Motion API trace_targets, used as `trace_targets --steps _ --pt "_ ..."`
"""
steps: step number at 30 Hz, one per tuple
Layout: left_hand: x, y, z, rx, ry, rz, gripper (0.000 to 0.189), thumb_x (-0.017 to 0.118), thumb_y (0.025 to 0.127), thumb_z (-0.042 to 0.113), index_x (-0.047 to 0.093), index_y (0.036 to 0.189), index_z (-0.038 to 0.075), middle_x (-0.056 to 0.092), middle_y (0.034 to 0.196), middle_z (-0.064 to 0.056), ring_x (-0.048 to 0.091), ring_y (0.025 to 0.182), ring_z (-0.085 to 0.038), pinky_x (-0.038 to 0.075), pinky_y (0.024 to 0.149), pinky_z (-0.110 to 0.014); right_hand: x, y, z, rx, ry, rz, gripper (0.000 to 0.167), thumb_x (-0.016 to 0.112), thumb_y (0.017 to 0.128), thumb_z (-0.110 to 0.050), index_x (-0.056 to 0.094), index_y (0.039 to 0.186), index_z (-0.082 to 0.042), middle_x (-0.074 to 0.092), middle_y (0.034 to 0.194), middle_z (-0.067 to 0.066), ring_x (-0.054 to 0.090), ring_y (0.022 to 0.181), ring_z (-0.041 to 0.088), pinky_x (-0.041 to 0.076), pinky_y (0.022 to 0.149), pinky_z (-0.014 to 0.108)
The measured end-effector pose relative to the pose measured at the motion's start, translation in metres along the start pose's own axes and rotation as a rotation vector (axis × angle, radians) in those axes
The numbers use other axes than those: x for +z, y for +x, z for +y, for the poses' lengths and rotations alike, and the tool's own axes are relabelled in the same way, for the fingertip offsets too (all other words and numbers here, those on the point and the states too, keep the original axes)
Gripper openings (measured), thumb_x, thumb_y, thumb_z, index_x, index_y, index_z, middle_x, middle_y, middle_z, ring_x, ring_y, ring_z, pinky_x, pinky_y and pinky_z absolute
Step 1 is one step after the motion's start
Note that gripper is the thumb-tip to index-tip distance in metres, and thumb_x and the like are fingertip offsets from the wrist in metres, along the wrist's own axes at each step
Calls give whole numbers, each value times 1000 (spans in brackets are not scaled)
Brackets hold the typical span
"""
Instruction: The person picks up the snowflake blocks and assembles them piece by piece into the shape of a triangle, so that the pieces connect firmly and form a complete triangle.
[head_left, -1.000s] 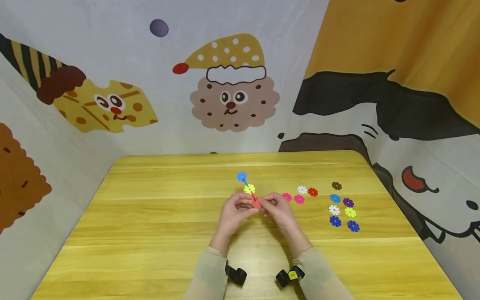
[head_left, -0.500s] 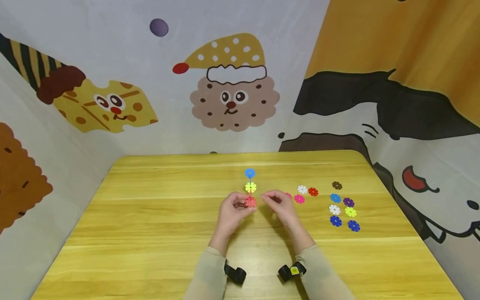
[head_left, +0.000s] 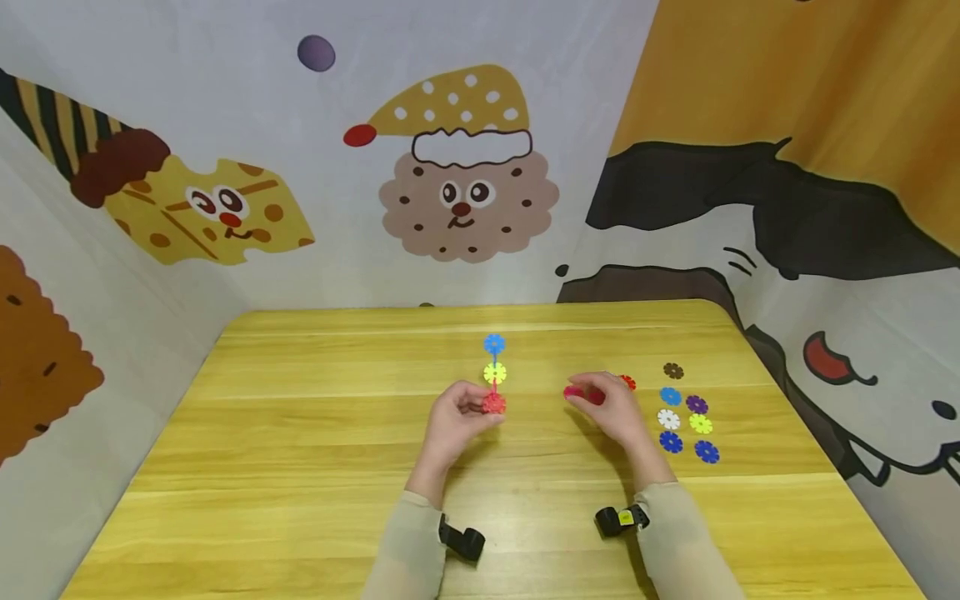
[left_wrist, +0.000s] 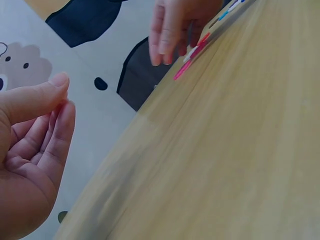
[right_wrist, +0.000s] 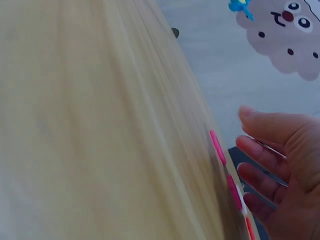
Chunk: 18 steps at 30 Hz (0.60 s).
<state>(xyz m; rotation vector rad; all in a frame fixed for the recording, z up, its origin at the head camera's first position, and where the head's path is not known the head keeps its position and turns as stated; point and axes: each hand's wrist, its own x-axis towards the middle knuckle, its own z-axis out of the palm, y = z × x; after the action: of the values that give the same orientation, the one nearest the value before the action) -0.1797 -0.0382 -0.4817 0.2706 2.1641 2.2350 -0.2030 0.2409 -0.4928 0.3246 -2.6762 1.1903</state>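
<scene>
My left hand (head_left: 452, 423) pinches a red flower-shaped interlocking disc (head_left: 493, 403) between thumb and fingers. From it a chain rises: a yellow disc (head_left: 495, 373), then a blue disc (head_left: 494, 343), joined by discs seen edge-on. In the left wrist view the fingers hide the held piece. Over the pink discs hovers my right hand (head_left: 617, 410), its thumb and fingers apart with nothing between them. The nearest pink disc (right_wrist: 217, 147) lies flat on the table in the right wrist view, with a second pink disc (right_wrist: 234, 192) beside it.
A red disc (head_left: 628, 382) shows partly behind the right hand. Farther right on the wooden table (head_left: 300, 450) lie several loose discs, among them a brown one (head_left: 673, 371), a purple one (head_left: 697, 405) and a dark blue one (head_left: 707, 452). A cartoon-printed curtain (head_left: 337, 233) hangs behind.
My right hand has let go of the joined discs and moved right, over the pink discs. The left hand keeps the chain, which has straightened from a tilt to upright.
</scene>
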Motion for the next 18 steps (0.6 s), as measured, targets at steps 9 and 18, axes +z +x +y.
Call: trace_targets --steps 9,18 --pt "-5 -1 4 -6 -4 -10 38 82 72 -9 64 105 -6 69 98 -18 65 87 -24 56 77 -27 -6 3 8 -73 -137 -65 39 80 83 -12 70 120 -2 65 118 17 54 114 39 39 100 56" --pt "-5 -1 5 -17 -3 -14 37 81 72 -12 64 105 -7 68 97 -17 65 85 -22 56 76 -26 -4 8 11 -88 -222 -73 35 80 83 -13 72 117 -6 67 116 15 54 113 40 39 98 57"
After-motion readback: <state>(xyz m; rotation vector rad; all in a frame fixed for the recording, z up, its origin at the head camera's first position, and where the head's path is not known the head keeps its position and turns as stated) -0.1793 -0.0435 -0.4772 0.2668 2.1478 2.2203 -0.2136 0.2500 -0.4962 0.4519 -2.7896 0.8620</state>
